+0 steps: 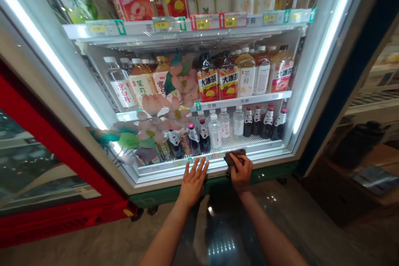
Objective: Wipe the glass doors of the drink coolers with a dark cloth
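Observation:
My left hand [193, 178] lies flat with its fingers spread against the lower edge of a glass-fronted drinks cooler [215, 172]. To its right, my right hand [241, 174] presses a folded dark grey-brown cloth [236, 156] to the same lower edge, fingers bent over it. Behind the glass, close above my hands, stand a clear water bottle [215, 133] and small dark bottles with red caps [204, 136]. Pink flower decals [152, 126] cover part of the glass to the left of my hands.
Tea bottles [208, 79] fill the middle shelf, and larger ones stand on the top shelf [174, 27] with price tags. A red-framed cooler [71, 162] adjoins on the left. On the right are a cardboard box [330, 191] and a dark container [358, 141].

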The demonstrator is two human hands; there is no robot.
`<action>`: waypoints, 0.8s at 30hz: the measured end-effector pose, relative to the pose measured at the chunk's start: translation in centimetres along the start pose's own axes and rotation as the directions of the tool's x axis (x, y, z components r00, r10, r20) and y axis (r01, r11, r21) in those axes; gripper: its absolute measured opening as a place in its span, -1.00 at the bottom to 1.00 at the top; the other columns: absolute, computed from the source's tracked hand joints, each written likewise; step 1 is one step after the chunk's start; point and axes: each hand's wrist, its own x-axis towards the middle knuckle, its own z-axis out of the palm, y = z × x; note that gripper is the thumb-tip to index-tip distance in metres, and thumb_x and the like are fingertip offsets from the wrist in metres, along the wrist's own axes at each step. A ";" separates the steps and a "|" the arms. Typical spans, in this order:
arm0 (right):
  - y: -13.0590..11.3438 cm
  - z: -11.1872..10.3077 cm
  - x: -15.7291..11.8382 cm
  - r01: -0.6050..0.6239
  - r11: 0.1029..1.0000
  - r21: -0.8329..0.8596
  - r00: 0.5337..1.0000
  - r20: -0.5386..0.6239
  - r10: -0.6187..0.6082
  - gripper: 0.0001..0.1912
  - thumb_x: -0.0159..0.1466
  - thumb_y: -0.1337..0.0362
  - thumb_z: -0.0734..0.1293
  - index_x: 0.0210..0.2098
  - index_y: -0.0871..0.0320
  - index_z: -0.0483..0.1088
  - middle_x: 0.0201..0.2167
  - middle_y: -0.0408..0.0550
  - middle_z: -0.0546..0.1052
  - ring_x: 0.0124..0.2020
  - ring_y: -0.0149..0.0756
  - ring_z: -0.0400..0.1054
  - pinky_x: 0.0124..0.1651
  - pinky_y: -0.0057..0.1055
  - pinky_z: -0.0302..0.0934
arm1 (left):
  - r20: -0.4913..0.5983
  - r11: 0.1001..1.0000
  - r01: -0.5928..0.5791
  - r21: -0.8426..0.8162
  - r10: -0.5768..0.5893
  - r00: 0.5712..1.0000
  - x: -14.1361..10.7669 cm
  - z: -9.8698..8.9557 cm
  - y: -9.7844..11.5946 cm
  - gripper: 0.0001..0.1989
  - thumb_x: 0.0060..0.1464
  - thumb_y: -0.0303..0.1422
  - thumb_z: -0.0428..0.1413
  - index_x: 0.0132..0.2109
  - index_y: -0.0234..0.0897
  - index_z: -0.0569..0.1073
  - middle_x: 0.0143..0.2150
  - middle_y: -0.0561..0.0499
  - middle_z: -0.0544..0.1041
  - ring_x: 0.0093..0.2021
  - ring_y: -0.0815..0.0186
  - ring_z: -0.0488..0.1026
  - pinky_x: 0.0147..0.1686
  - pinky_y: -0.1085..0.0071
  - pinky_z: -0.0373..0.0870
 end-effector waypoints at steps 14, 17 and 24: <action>-5.6 3.0 -2.4 0.191 0.981 0.044 0.973 0.126 -0.195 -0.48 0.28 0.42 0.20 0.14 -0.07 0.50 -0.01 0.01 0.35 -0.04 -0.14 0.26 0.06 -0.10 0.20 | 0.031 0.981 0.164 0.104 -0.168 0.985 -5.9 -2.7 -5.0 -0.12 0.09 -0.53 0.01 0.52 -0.23 -0.09 0.55 -0.06 -0.04 0.55 0.10 -0.21 0.48 -0.07 -0.25; -7.2 4.0 -1.1 0.118 0.993 0.003 0.993 0.009 -0.118 -0.47 0.27 0.41 0.21 0.17 -0.06 0.48 0.01 0.04 0.34 -0.05 -0.12 0.24 0.05 -0.07 0.19 | 0.031 0.974 0.199 0.110 -0.203 0.979 -6.9 -3.2 -5.9 -0.12 0.08 -0.55 0.01 0.51 -0.27 -0.09 0.55 -0.09 -0.07 0.55 0.08 -0.23 0.48 -0.08 -0.21; -11.0 6.0 -2.4 0.467 0.883 0.049 0.855 0.228 -0.465 -0.35 0.24 0.51 0.20 0.24 -0.12 0.41 0.03 0.01 0.38 0.01 -0.13 0.25 0.06 -0.15 0.20 | 0.005 0.953 0.284 0.111 -0.286 0.958 -8.7 -3.5 -7.2 -0.12 0.04 -0.61 0.00 0.50 -0.31 -0.04 0.56 -0.10 -0.10 0.55 0.08 -0.27 0.47 -0.07 -0.17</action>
